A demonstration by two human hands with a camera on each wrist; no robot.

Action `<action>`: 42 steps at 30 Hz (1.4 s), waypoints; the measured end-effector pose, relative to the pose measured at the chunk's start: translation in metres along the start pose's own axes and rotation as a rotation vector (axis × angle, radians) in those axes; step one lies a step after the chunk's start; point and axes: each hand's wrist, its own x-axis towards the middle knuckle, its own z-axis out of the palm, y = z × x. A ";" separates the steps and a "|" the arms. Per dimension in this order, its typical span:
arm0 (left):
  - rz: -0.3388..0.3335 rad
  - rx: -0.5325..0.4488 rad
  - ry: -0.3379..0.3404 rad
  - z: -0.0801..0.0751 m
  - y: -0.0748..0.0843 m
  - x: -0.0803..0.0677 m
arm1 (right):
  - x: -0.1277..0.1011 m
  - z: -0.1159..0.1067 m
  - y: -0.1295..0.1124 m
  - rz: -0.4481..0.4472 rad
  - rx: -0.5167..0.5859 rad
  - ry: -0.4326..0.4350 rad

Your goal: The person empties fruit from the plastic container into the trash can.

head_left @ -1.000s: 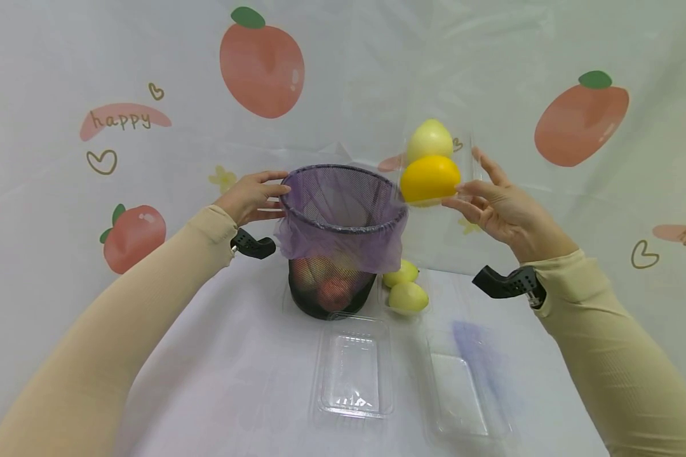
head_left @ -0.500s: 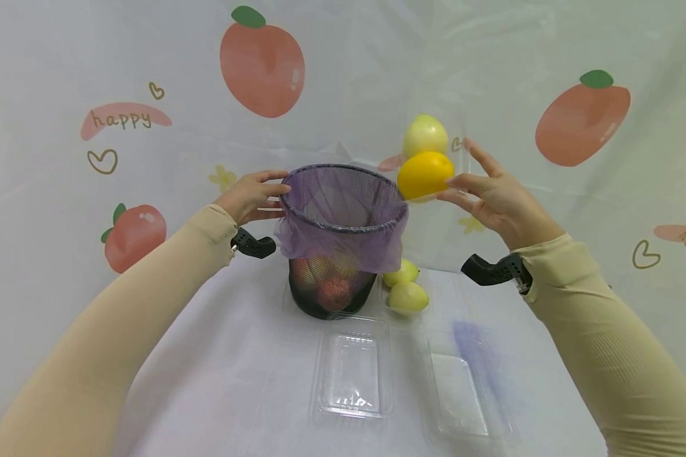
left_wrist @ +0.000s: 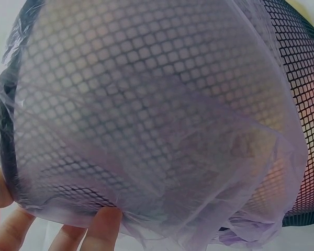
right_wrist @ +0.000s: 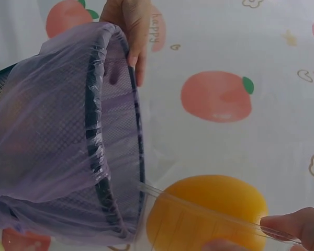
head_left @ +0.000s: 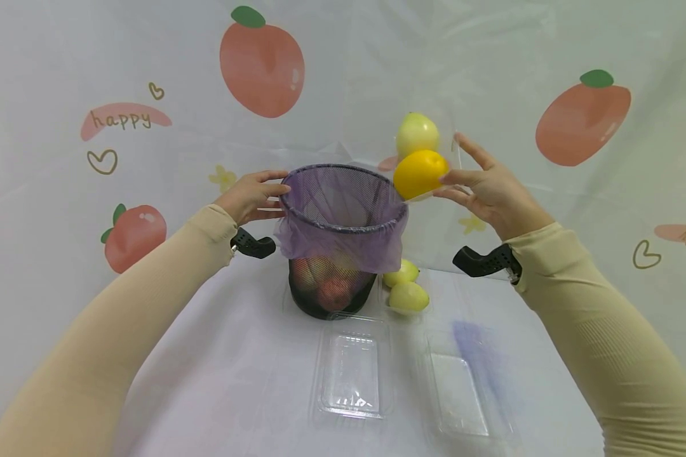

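Up at the right side of the bin, here's the right hand, pinching a clear box by its edge between thumb and fingers, with the index finger stretched up along the side! Inside the box ride two fruits: the yellow fruit low, the green pear above and behind it. The box is up in the air, its lower edge sloping down toward the bin, and its left end overlaps the rim in view; whether they touch, I can't tell.

Across the mouth, the left hand lies against the far side of that rim, fingers nearly straight, tips on the purple bag. The bag lines the bin and folds over the rim all round, its loose hem hanging partway down. Below the hem, red fruit shows through the mesh.

Now the floor of play: two green fruits sit just right of the bin's base, well below the raised box. In front, an open tray lies near the base, with a second tray alongside, a strip of white table between them. Left of the bin, broad tabletop reaches to the sleeve.
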 end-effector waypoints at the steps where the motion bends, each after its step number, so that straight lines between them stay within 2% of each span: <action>1: 0.001 0.001 0.001 0.000 0.000 0.000 | 0.000 0.001 0.000 0.001 -0.003 0.005; 19: 0.000 0.003 -0.001 -0.001 0.000 0.000 | 0.006 0.009 -0.006 0.014 -0.014 0.071; 32: 0.004 -0.002 -0.002 -0.001 -0.001 0.002 | 0.010 0.016 -0.010 0.008 -0.018 0.056; 42: 0.000 -0.002 -0.008 -0.001 0.000 0.000 | 0.011 0.024 -0.009 -0.019 -0.103 0.077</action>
